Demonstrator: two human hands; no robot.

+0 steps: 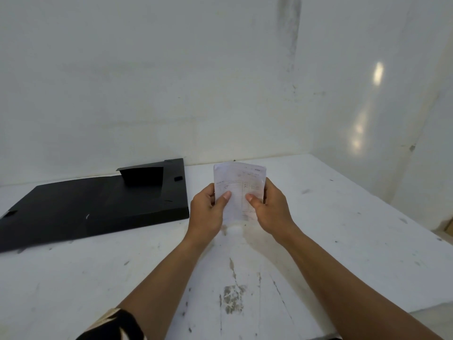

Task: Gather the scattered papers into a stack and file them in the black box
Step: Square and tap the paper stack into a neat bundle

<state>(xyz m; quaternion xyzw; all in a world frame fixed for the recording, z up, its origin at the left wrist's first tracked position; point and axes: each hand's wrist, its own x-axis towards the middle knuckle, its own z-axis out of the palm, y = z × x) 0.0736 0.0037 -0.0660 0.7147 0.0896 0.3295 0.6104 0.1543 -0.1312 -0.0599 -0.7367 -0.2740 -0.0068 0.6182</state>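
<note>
A small stack of white printed papers (239,182) stands nearly upright above the table, its lower edge close to the surface. My left hand (208,212) grips its left edge with the thumb on the front. My right hand (270,209) holds the right edge the same way. The black box (93,207), a flat file case, lies to the left on the table with a small flap (143,176) raised at its far side. No loose papers show on the table.
The white table (343,229) is scuffed and stained, and it ends at a right edge near the corner. White walls (171,82) close in behind and on the right. A patterned dark sleeve (115,325) shows at the bottom left.
</note>
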